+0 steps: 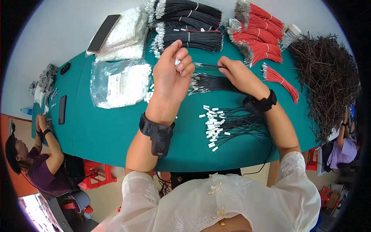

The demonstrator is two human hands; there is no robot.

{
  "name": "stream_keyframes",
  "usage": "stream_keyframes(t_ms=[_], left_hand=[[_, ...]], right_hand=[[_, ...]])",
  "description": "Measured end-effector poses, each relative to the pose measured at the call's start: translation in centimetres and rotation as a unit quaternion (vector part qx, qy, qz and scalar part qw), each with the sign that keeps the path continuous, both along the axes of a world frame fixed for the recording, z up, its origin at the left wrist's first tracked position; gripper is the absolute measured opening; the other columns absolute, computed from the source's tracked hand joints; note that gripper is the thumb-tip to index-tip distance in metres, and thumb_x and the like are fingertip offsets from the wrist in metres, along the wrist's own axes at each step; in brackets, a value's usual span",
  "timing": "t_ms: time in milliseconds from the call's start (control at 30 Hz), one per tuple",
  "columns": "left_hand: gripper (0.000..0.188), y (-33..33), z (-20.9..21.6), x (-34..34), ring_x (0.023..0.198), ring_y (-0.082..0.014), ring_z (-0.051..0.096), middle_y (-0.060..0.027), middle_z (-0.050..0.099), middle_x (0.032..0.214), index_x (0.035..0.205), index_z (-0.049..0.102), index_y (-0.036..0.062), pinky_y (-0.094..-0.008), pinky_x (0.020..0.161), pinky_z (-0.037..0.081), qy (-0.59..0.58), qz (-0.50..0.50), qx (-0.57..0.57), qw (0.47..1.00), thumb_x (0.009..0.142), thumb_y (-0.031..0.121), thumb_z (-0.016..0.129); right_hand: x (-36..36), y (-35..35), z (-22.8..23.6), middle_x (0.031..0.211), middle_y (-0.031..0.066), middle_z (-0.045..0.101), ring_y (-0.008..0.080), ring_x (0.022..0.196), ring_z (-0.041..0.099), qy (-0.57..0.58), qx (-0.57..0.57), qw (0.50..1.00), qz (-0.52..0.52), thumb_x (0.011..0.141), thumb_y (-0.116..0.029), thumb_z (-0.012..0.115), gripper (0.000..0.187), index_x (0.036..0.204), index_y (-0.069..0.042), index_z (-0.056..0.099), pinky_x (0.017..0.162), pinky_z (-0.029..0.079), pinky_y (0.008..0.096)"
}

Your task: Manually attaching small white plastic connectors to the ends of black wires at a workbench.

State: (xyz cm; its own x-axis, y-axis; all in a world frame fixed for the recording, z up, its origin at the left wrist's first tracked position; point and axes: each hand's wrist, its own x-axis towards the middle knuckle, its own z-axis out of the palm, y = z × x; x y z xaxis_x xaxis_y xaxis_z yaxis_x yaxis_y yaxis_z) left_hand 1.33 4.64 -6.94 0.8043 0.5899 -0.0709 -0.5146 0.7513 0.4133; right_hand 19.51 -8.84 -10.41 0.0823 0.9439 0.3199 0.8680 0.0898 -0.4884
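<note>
My left hand [172,73] is turned palm up above the table, its fingers curled round small white plastic connectors [177,62]. To its right my right hand [237,75] pinches black wires [210,66], whose metal-tipped ends point toward the left hand. Below them lies a loose bundle of black wires [216,83] with bare metal terminals. Nearer to me, several black wires with white connectors [214,125] on their ends are spread in a pile, partly under my right wrist. Just left of my left hand lies a clear bag of white connectors [121,83].
Tied black wire bundles [189,38] and red wire bundles [259,34] line the back. A tangled dark heap [328,77] covers the right. Phones lie on a bag [104,33] and on the green table [62,110]. Other people [42,162] sit at both sides.
</note>
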Motion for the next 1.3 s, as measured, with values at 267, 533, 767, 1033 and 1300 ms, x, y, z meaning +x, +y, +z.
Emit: stream_keyframes(t_ms=[267,533,767,1033,1300], left_hand=[[0.022,0.4,-1.1,0.2,0.051,-0.0044,0.026,0.0060,0.030,0.062,0.103,0.055,0.0040,-0.0216,0.045,0.021,0.157,0.173,0.184,0.955,0.100,0.024,0.046],[0.050,-1.6,-0.5,0.9,0.054,-0.0046,0.034,0.0046,0.039,0.065,0.090,0.068,-0.0001,-0.0240,0.049,0.026,0.236,0.088,0.468,0.847,0.101,0.041,0.040],[0.051,-2.7,-0.4,1.3,0.059,-0.0085,0.040,0.0025,0.042,0.065,0.087,0.067,0.0006,-0.0248,0.054,0.031,0.233,0.084,0.498,0.831,0.101,0.041,0.040],[0.032,-1.8,-1.7,1.3,0.062,-0.0106,0.044,-0.0023,0.052,0.076,0.106,0.056,-0.0023,-0.0228,0.058,0.036,0.139,-0.043,0.055,0.988,0.100,0.027,0.044],[0.022,-4.0,0.9,1.4,0.058,-0.0076,0.038,-0.0003,0.049,0.077,0.112,0.053,-0.0039,-0.0223,0.052,0.032,0.152,-0.056,0.001,0.987,0.098,0.009,0.042]], right_hand=[[-1.3,-1.8,5.0,0.077,0.0177,0.052,0.0327,0.068,0.050,0.091,0.016,0.996,-0.020,0.094,-0.006,0.051,0.012,0.102,0.001,0.047,0.064,0.040,0.0335],[-4.4,-2.1,6.1,0.076,0.0155,0.053,0.0266,0.066,0.050,0.090,-0.002,0.996,0.028,0.094,-0.007,0.052,0.011,0.102,0.001,0.052,0.061,0.039,0.0320],[-5.2,-2.0,5.9,0.072,0.0143,0.053,0.0228,0.060,0.049,0.068,0.024,0.997,0.038,0.093,-0.008,0.055,0.010,0.095,0.001,0.056,0.056,0.038,0.0316],[-4.4,-3.3,7.1,0.068,0.0049,0.052,0.0094,0.058,0.045,0.131,0.041,0.989,-0.061,0.090,-0.009,0.061,0.012,0.092,0.002,0.059,0.052,0.034,0.0270],[-2.5,-3.4,6.0,0.074,-0.0059,0.056,0.0016,0.060,0.041,0.270,0.128,0.948,-0.109,0.089,-0.011,0.064,0.013,0.091,0.002,0.063,0.050,0.031,0.0212]])
